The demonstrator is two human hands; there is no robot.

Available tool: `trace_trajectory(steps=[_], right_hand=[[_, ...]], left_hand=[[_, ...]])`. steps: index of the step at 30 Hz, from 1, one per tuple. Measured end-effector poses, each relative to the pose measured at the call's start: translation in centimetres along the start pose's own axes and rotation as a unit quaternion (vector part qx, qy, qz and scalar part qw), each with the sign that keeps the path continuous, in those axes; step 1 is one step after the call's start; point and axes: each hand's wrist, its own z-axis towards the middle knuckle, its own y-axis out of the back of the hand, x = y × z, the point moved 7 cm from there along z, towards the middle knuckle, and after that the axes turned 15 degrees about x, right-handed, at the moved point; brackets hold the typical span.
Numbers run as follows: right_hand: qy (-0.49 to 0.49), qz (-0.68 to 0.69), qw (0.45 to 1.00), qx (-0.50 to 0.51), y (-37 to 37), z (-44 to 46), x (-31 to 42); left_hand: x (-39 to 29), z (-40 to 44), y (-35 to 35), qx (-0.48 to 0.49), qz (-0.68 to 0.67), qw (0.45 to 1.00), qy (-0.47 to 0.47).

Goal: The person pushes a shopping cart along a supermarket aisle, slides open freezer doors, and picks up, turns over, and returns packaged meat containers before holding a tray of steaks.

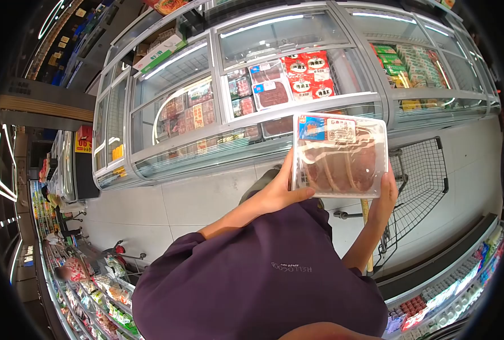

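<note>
Both my hands hold up a clear-wrapped white tray of sliced meat (342, 161), with a blue and white label along its top edge. My left hand (288, 184) grips its lower left side, the thumb lying across the front corner. On the lower right side, my right hand (386, 187) has its fingers around the edge. The fingers behind the tray are hidden. Beyond the tray is a glass-topped freezer case (286, 42). Similar meat trays (271, 93) lie inside it beside red and white packets (308, 73).
A wire shopping cart (419, 181) stands close on my right. More freezer sections hold boxed meat (186, 113) and green packets (393, 65). Behind me on the right runs a shelf of bottles (439, 294). Another person (76, 269) is near a cart at the far left.
</note>
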Motion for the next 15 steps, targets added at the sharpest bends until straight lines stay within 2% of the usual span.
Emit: trace_trajectory(steps=[5,9,15], right_hand=[[0.039,-0.018,0.999,0.028,-1.9,1.5,1.5],[0.057,-0.095,0.993,0.049,-4.4,2.5,3.3],[0.106,-0.075,0.990,0.057,-8.7,3.0,6.4]], left_hand=[[-1.7,-0.9,0.5,0.009,0.014,0.999,-0.032],[-2.9,-1.8,1.4,0.002,-0.043,0.998,-0.055],[-5.1,-3.0,4.7,-0.055,-0.017,0.991,-0.117]])
